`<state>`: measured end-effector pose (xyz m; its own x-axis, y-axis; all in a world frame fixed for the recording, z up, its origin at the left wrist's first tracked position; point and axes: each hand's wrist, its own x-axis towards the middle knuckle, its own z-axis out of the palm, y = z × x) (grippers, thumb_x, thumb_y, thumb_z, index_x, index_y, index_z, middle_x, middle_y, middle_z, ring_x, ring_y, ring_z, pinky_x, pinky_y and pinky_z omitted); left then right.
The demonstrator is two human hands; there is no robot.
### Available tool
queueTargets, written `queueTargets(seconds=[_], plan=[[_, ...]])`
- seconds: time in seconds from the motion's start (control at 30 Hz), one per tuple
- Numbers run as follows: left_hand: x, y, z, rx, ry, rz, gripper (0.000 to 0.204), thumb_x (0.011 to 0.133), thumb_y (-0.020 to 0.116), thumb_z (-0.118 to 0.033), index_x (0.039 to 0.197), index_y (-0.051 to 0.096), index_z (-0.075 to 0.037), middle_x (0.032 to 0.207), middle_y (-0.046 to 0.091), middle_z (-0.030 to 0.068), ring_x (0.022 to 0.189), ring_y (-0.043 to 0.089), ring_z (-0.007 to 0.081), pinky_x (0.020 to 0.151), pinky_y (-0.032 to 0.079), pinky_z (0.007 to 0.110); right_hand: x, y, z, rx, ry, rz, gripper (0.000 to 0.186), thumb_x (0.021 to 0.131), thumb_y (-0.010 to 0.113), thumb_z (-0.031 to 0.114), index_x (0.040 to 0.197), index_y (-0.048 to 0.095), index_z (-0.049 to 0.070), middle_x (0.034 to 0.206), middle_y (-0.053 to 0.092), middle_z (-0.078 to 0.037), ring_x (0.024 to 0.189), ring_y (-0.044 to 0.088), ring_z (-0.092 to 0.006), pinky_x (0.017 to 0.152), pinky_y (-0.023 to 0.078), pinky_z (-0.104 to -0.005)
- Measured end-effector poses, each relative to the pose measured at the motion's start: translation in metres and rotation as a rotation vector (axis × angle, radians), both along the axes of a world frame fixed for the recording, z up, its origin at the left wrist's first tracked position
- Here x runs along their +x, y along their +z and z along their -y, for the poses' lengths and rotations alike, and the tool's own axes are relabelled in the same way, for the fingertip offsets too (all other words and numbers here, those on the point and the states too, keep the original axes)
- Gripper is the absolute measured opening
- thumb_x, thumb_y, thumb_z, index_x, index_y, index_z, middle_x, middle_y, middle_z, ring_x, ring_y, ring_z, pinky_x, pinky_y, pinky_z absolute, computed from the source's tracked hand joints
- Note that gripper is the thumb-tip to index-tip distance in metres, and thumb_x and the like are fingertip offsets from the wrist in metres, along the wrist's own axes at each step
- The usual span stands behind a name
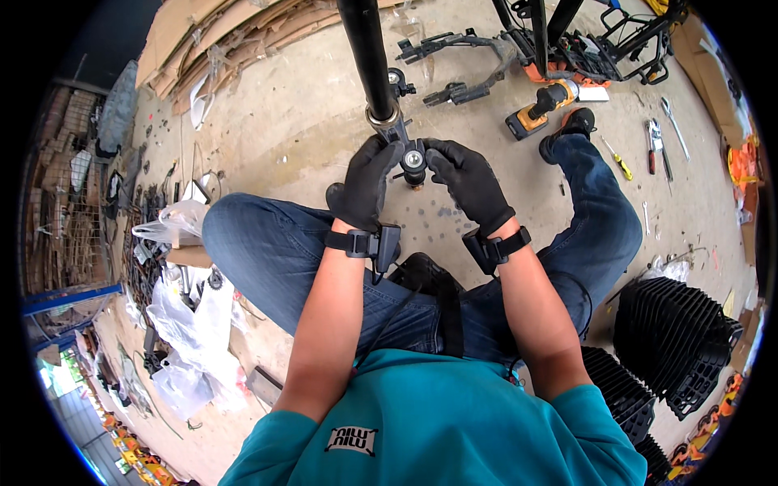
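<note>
A black tube, which looks like a fork leg, comes down from the top edge to a grey metal lower end. Below that end is a round fitting with a bright ring. My gloved left hand is closed round the left side of the lower end. From the right, my gloved right hand presses bent fingers and thumb against the round fitting. Whether a small part sits between those fingertips is hidden. A second round fitting shows just behind the tube.
Beyond my hands lie a black bracket frame and a yellow cordless drill. Screwdriver, pliers and wrench rest on the right floor. Plastic bags are left, ribbed black parts right, flattened cardboard far left.
</note>
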<state>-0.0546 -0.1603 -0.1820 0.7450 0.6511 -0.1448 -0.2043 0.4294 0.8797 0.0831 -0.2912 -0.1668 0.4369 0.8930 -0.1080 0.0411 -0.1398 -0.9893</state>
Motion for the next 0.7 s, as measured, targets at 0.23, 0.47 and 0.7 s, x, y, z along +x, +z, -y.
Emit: queueTargets(seconds=[0.23,0.47,0.7], plan=[[0.000,0.002,-0.002,0.050,0.016,-0.053,0.026,0.096,0.058,-0.011,0.119,0.062,0.000,0.105,0.066,0.0024,0.098,0.059,0.0099,0.088,0.047,0.025,0.000,0.002,-0.005,0.129,-0.053,-0.079,0.037,0.094,0.061,0.015,0.127,0.060,-0.002,0.109,0.070,-0.014,0.095,0.066,-0.0157,0.084,0.052,-0.0297],[-0.001,0.007,-0.001,0.088,0.040,-0.117,0.031,0.096,0.060,-0.011,0.124,0.061,0.003,0.108,0.066,0.0041,0.097,0.060,0.0100,0.088,0.047,0.025,0.001,0.004,-0.004,0.137,-0.016,-0.016,0.035,0.094,0.059,0.013,0.127,0.060,0.000,0.108,0.070,-0.012,0.093,0.066,-0.0144,0.083,0.052,-0.0284],[-0.007,0.023,-0.005,0.188,0.042,-0.255,0.037,0.092,0.064,-0.022,0.122,0.063,-0.002,0.109,0.067,0.0011,0.097,0.058,0.0088,0.088,0.042,0.026,0.003,-0.006,-0.006,0.143,-0.020,-0.070,0.036,0.095,0.061,0.017,0.127,0.061,0.000,0.104,0.072,-0.012,0.090,0.067,-0.0147,0.081,0.052,-0.0281]])
